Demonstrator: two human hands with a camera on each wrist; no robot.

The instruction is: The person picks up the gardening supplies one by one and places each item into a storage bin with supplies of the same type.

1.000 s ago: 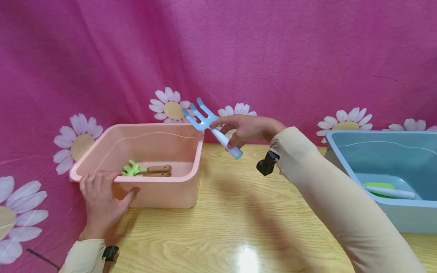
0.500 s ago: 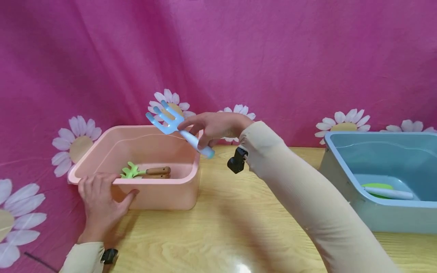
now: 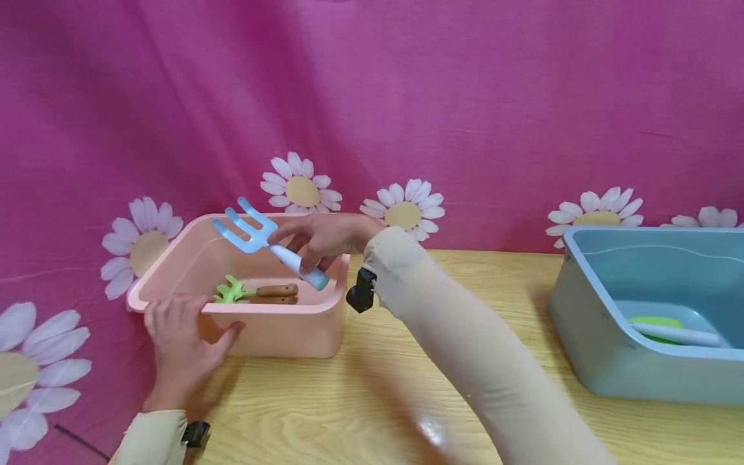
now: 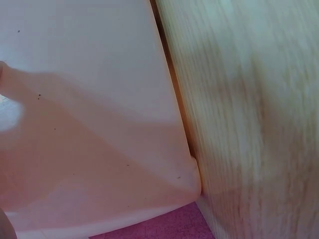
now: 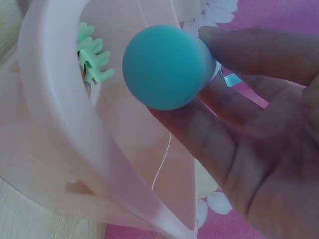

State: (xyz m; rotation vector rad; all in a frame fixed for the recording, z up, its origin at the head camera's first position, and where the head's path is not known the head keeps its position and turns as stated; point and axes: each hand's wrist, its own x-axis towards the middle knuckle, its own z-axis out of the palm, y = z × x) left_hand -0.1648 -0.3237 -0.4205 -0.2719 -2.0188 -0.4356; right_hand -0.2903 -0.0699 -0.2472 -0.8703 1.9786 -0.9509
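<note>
My right hand [image 3: 325, 239] grips a light-blue toy garden fork [image 3: 250, 236] by its pale handle, above the right part of the pink bin [image 3: 267, 310]. Its three prongs point up and left. In the right wrist view the handle's turquoise end [image 5: 164, 67] faces the camera, between thumb and fingers. My left hand [image 3: 183, 349] holds the bin's near rim at the left corner, fingers over the edge and thumb against the outer wall. Inside the bin lie a green rake head [image 3: 231, 290] and wooden handles [image 3: 278, 290], partly overlapping.
A grey-blue bin [image 3: 599, 342] stands at the right on the wooden table [image 3: 401, 361]. In it lie a pale handle [image 3: 686, 336] and a green piece [image 3: 657, 321]. A pink cloth [image 3: 465, 97] with daisies hangs behind.
The right hand has carried the fork leftward and then lower, from beside the pink bin to above it. My left hand keeps its hold on the rim.
</note>
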